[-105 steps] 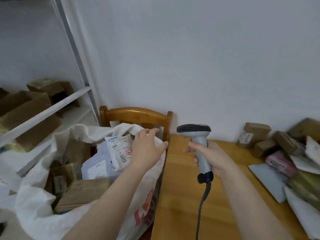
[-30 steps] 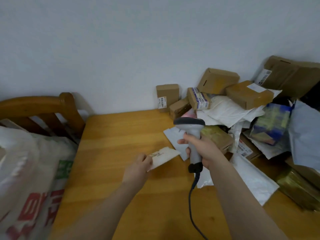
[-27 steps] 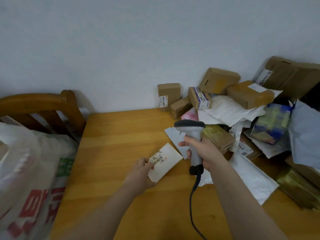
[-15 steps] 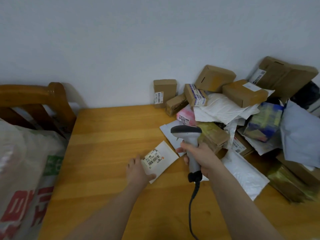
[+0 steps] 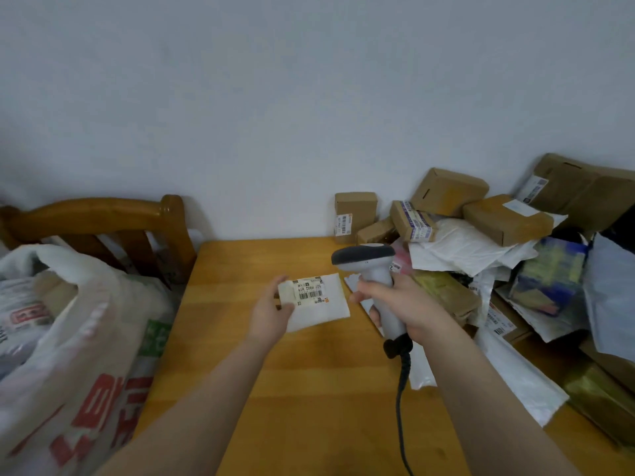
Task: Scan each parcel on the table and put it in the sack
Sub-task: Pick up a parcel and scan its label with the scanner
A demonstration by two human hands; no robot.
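My left hand [image 5: 271, 312] pinches a small white padded parcel [image 5: 319, 305] by its left edge, label and barcode facing up, just above the wooden table [image 5: 309, 389]. My right hand [image 5: 405, 305] grips the handle of a grey barcode scanner [image 5: 369, 269]; its dark head sits just right of the parcel. The scanner's cable [image 5: 400, 407] hangs down toward me. A white woven sack [image 5: 79, 355] with red print stands open at the left, with parcels inside.
A heap of brown boxes [image 5: 446, 190] and white and grey mailer bags [image 5: 460, 249] covers the table's right side up to the wall. A wooden chair back [image 5: 103, 214] rises behind the sack, at the table's left edge.
My left hand came from the sack to the table and picked up the white parcel, then turned it label up and lifted it leftward. The scanner stayed in my right hand.
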